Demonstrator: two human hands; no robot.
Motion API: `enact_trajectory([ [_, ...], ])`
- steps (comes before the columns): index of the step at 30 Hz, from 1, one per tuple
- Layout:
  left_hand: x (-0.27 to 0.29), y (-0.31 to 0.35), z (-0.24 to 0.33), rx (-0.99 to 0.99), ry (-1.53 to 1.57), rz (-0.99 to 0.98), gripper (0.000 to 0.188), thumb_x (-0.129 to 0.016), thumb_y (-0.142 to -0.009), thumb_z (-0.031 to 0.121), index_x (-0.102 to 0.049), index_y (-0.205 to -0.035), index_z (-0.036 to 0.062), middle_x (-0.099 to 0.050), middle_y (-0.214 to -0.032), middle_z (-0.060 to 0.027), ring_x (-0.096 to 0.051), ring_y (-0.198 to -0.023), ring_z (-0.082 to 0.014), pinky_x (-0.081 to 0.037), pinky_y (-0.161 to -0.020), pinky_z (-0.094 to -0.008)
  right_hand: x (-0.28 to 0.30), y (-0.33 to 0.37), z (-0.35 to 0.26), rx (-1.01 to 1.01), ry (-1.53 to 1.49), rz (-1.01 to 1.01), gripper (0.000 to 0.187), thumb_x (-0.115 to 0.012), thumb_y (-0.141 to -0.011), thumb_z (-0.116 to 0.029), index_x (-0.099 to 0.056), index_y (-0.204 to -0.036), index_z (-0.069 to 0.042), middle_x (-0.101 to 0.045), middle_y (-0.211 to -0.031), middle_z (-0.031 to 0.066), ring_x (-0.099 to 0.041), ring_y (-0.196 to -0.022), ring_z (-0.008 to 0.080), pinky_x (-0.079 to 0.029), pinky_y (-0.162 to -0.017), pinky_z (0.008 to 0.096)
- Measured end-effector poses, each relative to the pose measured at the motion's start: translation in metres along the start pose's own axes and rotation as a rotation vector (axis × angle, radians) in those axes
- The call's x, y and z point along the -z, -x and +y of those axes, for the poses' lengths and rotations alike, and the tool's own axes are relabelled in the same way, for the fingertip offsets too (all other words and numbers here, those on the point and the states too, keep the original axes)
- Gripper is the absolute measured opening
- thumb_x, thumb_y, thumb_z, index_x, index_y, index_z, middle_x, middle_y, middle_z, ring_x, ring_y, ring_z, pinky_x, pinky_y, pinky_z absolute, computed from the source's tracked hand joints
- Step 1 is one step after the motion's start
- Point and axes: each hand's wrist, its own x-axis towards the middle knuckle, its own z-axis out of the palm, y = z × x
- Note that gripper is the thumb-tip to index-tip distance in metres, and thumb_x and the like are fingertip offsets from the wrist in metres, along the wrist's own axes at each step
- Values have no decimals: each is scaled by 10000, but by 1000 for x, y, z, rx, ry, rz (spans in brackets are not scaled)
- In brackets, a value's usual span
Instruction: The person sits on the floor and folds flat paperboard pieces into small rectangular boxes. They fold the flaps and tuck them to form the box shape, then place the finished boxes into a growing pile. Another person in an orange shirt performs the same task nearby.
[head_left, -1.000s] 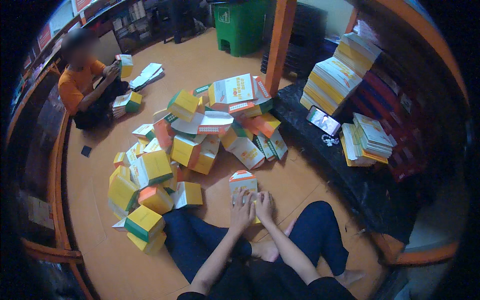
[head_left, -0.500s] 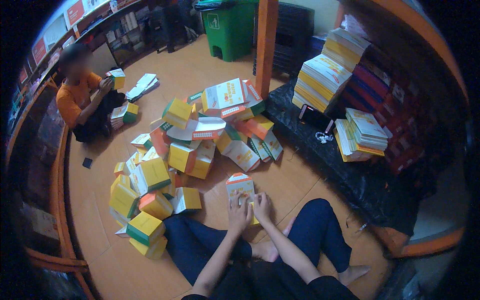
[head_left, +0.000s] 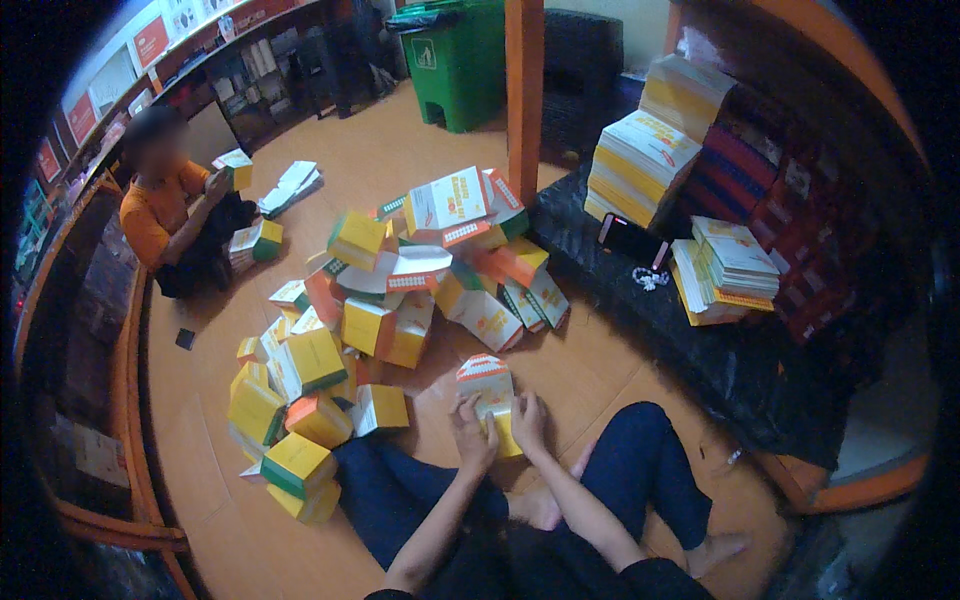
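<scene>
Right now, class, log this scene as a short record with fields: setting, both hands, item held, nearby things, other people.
setting: wooden floor, person seated cross-legged
left hand: on the flat carton's left side
right hand: on its right side
item held: flat carton, white, orange and yellow, lying on the floor
nearby: pile of folded boxes; stacks of flat cartons; green bin
others: seated person in orange holding a box

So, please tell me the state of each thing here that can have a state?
flat carton: unfolded, lying on the floor, pressed by both hands
left hand: on the carton
right hand: on the carton
folded boxes: assembled, heaped in a pile
green bin: upright, lid shut
phone: lying flat, screen dark
</scene>
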Motion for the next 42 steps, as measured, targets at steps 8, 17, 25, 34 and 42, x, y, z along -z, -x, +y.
enact_trajectory([
  [8,59,-161,-18,-243,-466,368,236,-686,-799,174,-731,-1030,151,-319,-1554,-205,-221,-1481,-435,-230,-1166,-586,-4,0,2,23,-1,31,166,-599,-931,-178,-548,-929,-21,-613,-871,183,-597,-852,371,-465,-755,471],
  [17,94,-247,-4,-103,-656,-23,394,-644,-831,256,-635,-1189,90,-562,-1290,-222,-434,-1350,-396,-118,-1192,-606,-10,-1,12,55,50,71,144,-599,-920,-166,-547,-918,-32,-604,-846,167,-598,-827,357,-468,-741,456],
  [25,101,-173,91,-162,-4,281,308,-673,-853,46,-481,-1094,27,-557,-1014,-153,-585,-949,-296,-460,-828,-414,-18,1,19,4,114,59,165,-594,-947,-193,-544,-950,-35,-604,-902,166,-604,-851,365,-476,-745,459],
  [34,103,-78,76,421,739,-154,190,-659,-915,19,-665,-1104,0,-692,-1026,-50,-619,-966,-131,-478,-869,-296,15,9,-17,48,30,-146,194,-547,-974,-194,-549,-1099,-46,-648,-1078,214,-622,-1032,386,-495,-835,486],
  [42,67,-25,-3,892,697,-171,225,-709,-875,88,-683,-1057,-42,-695,-1010,-96,-657,-879,-180,-514,-762,-299,-26,6,73,-109,-356,-484,437,-519,-1022,-294,-562,-1337,6,-643,-1247,155,-605,-1150,263,-480,-978,406],
])
